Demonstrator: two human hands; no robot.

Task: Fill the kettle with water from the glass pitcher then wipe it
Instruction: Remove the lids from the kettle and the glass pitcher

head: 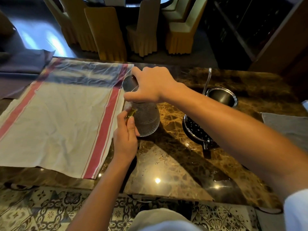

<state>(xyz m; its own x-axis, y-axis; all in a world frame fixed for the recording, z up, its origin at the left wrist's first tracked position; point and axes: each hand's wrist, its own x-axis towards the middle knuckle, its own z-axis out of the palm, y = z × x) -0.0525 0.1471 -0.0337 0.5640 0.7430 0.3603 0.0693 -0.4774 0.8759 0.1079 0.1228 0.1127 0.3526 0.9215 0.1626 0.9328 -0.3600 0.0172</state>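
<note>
The glass pitcher point(147, 121), with a textured belly, stands on the marble counter point(166, 164) at the middle. My left hand point(125, 139) grips its yellow-green handle point(130, 113) from the near side. Over the pitcher's mouth, my right hand point(150, 85) has its fingers closed round the round metal lid point(129, 82). The black kettle point(197, 130) with white dots stands to the right. Its spout point(206, 151) points toward me, and its steel-rimmed top point(222, 96) is open. My right forearm crosses in front of the kettle's middle.
A large white cloth with red stripes point(58, 117) lies spread over the counter's left half. A grey cloth point(286, 124) lies at the right edge. Covered chairs point(106, 34) stand beyond the counter's far edge, and patterned floor tiles show below the near edge.
</note>
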